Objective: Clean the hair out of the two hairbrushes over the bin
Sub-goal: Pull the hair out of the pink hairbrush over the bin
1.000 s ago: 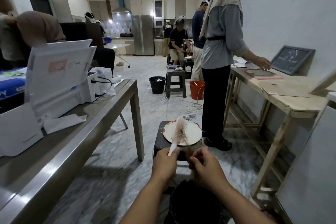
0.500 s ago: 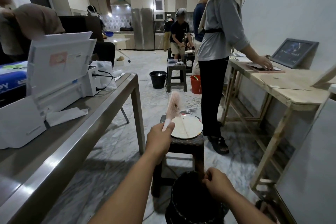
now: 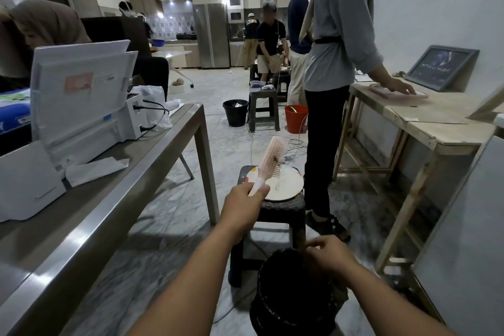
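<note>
My left hand (image 3: 244,203) grips the handle of a pink hairbrush (image 3: 272,157) and holds it upright above a white plate (image 3: 289,185) on a dark stool (image 3: 283,206). A small tuft of hair still sits among the bristles. My right hand (image 3: 331,256) hovers over the black bin (image 3: 286,297) on the floor below me, its fingertips pinched on a blurry wisp of hair. A second brush is not in view.
A steel table (image 3: 114,199) with a white printer (image 3: 81,106) runs along my left. A person (image 3: 332,68) stands just behind the stool at a wooden bench (image 3: 436,123). Farther off are another stool (image 3: 263,109), a black bucket (image 3: 236,113) and a red bucket (image 3: 296,118).
My hands have parted. The left has lifted the brush forward over the plate, while the right has dropped down to the bin with the pulled hair.
</note>
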